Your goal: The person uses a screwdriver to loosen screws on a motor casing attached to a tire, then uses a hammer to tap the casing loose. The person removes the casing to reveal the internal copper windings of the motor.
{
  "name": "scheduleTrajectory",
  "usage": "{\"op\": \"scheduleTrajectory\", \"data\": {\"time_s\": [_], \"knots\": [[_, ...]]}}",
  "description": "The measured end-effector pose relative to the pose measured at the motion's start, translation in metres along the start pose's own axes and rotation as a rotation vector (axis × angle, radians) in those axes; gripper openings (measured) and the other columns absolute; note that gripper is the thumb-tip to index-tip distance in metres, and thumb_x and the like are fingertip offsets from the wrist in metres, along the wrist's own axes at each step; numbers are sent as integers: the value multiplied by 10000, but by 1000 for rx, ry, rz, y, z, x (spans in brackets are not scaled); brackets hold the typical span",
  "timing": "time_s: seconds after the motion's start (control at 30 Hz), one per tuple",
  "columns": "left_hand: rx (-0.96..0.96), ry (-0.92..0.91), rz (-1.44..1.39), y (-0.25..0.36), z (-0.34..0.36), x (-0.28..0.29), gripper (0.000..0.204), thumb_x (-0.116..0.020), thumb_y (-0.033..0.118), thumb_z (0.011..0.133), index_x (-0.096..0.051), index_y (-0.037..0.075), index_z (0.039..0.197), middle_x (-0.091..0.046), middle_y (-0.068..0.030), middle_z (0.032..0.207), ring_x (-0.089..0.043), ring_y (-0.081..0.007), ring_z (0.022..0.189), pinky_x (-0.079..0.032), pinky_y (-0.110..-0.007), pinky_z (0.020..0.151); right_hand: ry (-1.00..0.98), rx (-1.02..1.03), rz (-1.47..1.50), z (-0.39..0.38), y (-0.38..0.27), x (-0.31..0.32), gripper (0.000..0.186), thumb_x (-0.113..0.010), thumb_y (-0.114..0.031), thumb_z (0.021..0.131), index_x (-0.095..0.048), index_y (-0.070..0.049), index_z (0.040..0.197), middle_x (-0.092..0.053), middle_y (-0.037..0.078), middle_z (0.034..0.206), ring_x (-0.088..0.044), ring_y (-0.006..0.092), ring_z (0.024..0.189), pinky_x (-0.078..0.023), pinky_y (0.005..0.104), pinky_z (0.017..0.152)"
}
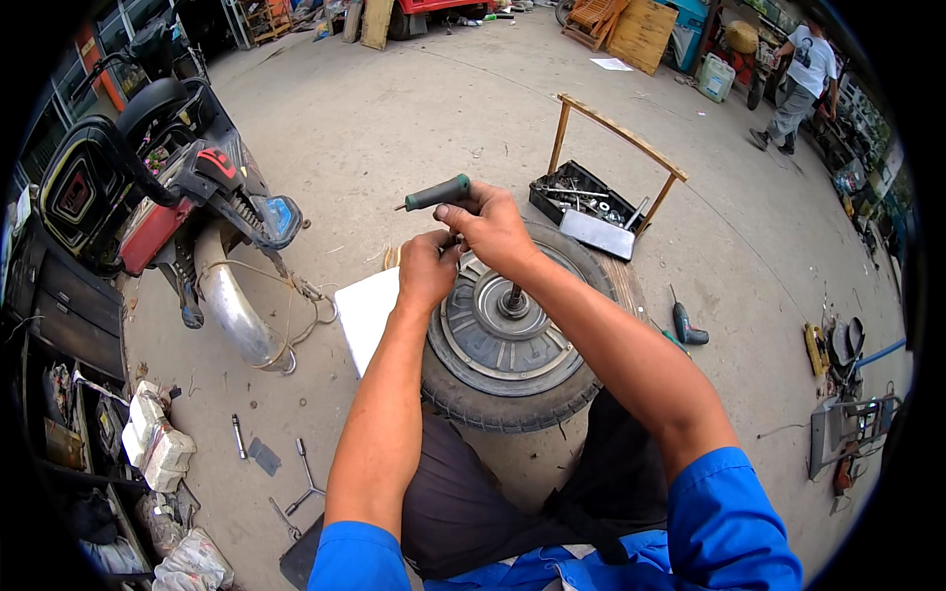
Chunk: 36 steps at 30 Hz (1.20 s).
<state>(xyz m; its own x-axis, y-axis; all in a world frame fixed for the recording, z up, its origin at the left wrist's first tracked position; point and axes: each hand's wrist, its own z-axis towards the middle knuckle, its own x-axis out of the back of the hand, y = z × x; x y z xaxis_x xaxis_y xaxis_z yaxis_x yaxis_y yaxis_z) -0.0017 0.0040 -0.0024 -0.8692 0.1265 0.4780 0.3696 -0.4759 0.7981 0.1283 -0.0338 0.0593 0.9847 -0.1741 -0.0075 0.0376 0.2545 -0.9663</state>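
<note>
My right hand (493, 227) is closed on a short green-and-black handled tool (437, 192), held level with a short metal tip pointing left. My left hand (427, 266) is closed just below it, its fingers near my right thumb around something small and dark that I cannot make out. Both are above a tyred wheel (507, 389) with a metal hub and central axle, lying flat between my knees. Left of the wheel lies a white board (363, 320). Behind it, a black toolbox (562, 197) holds sockets and other tools, under a wooden frame (621, 133).
A scooter (148, 197) with a silver exhaust stands at left, beside cluttered shelves (74, 443). Wrenches (305, 478) lie at lower left. A drill (690, 325) and a pile of parts (847, 374) lie at right. Another person (803, 74) walks at upper right.
</note>
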Motion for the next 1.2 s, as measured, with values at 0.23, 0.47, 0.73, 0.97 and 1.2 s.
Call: {"op": "scheduleTrajectory", "data": {"time_s": [0.23,0.47,0.73,0.97,1.2], "knots": [[-43,89,68,2,0,0,156,-782,98,802,-726,-43,836,-710,-213,757,-703,-346,677,-522,-413,635,51,-13,-114,0,1,0,222,-757,-84,861,-675,61,1008,-689,73,804,-619,121,698,-513,318,611],[-66,128,38,-1,0,-3,162,-789,101,793,-719,-32,854,-708,-196,748,-703,-339,675,-519,-413,624,53,-168,93,-4,-6,-6,194,-746,-77,871,-679,46,1005,-683,75,797,-617,122,685,-499,301,584],[-42,-15,7,-15,0,1,171,-700,4,800,-722,-15,969,-706,-150,746,-677,-226,690,-520,-355,678,-38,-91,5,3,6,0,180,-637,-107,954,-671,57,1019,-639,61,768,-603,115,640,-509,316,530],[-8,-163,220,-12,-3,2,292,-674,-40,711,-731,20,990,-729,-172,844,-717,-283,801,-534,-380,745,-91,-73,-98,1,5,5,185,-537,-87,1011,-667,27,1077,-669,46,912,-573,91,702,-510,272,552],[-5,-157,191,-21,-1,-3,227,-681,-44,704,-729,4,921,-732,-163,827,-724,-299,795,-538,-386,729,-164,-87,-108,1,1,12,198,-525,-99,1018,-648,30,1104,-644,72,905,-577,102,734,-519,279,566]]}}
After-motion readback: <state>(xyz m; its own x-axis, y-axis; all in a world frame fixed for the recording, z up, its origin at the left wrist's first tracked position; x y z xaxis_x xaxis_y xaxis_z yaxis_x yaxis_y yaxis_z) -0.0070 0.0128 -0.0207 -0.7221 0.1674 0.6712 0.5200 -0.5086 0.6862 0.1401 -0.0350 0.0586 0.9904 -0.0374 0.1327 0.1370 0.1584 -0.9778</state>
